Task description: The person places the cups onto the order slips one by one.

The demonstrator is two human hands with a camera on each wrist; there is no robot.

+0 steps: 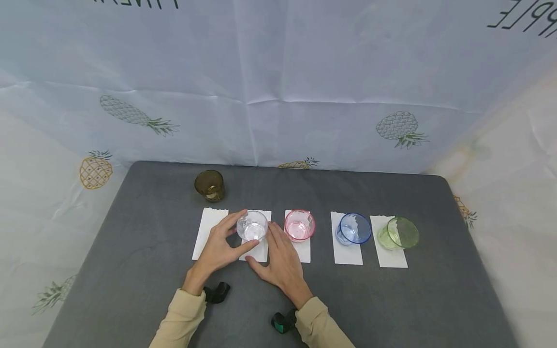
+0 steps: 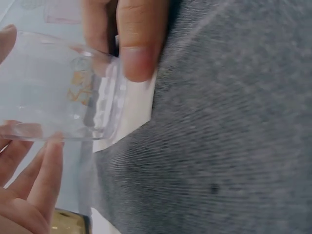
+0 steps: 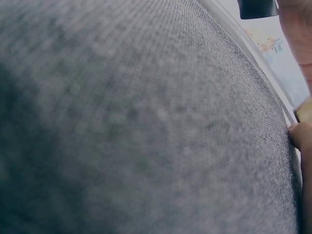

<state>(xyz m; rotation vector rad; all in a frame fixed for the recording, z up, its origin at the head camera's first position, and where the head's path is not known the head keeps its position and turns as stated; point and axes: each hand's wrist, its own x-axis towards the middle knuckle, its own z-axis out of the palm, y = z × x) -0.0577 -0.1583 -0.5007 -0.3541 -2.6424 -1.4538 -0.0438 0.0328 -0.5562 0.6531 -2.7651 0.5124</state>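
Observation:
A clear glass (image 1: 252, 226) stands in the middle, over one of the white paper pieces (image 1: 259, 253). My left hand (image 1: 223, 247) holds it from the left, thumb at its near side and fingers at its far side. On its right lies my right hand (image 1: 283, 256), fingers extended close along the glass; the left wrist view shows the right fingers (image 2: 139, 41) by the glass's base. Whether they press on it, I cannot tell. Orange marking shows through the clear wall (image 2: 80, 85). In the right wrist view, mostly the grey tabletop (image 3: 146, 122) appears.
Right of the hands, a pink glass (image 1: 300, 225), a blue glass (image 1: 354, 228) and a green glass (image 1: 398, 233) stand on white papers. An amber glass (image 1: 210, 185) stands at the back left, behind another paper (image 1: 210, 232). A pineapple-print cloth (image 1: 261, 72) hangs behind the table.

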